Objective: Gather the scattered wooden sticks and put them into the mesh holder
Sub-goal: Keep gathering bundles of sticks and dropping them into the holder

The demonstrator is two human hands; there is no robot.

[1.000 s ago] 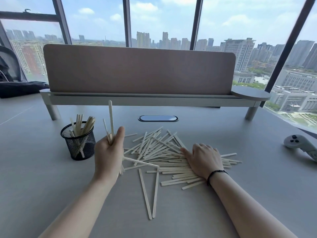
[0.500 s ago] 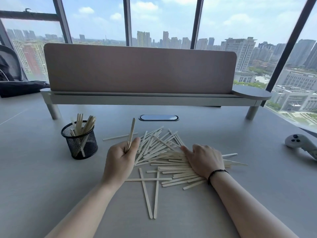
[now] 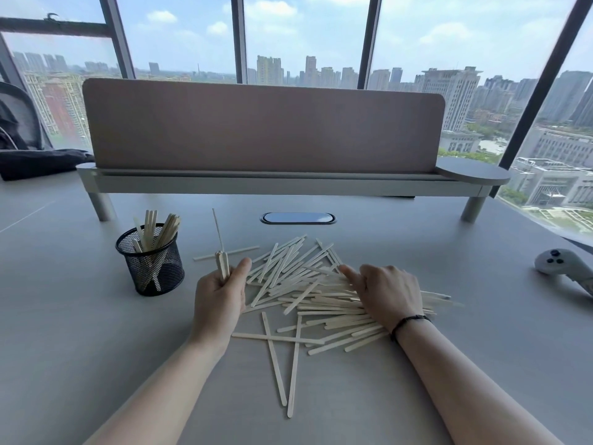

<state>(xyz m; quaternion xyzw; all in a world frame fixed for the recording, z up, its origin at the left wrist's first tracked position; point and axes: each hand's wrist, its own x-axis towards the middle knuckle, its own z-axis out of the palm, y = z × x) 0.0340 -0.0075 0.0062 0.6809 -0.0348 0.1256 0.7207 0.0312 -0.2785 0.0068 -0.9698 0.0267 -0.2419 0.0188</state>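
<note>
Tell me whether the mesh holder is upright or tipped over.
Upright. The mesh holder stands on its base on the desk, round rim facing up, with wooden sticks poking out the top.

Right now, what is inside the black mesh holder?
Several pale wooden sticks stand leaning inside the black mesh holder, tops above its rim. The holder's bottom shows only dimly through the mesh.

The grey tabletop (image 3: 96, 332) is carrying a loose pile of wooden sticks (image 3: 308, 284) in front of me, a black mesh holder (image 3: 150, 261) standing left of it, a white controller (image 3: 564, 264) lying far right, and a desk divider (image 3: 263, 130) standing behind.
</note>
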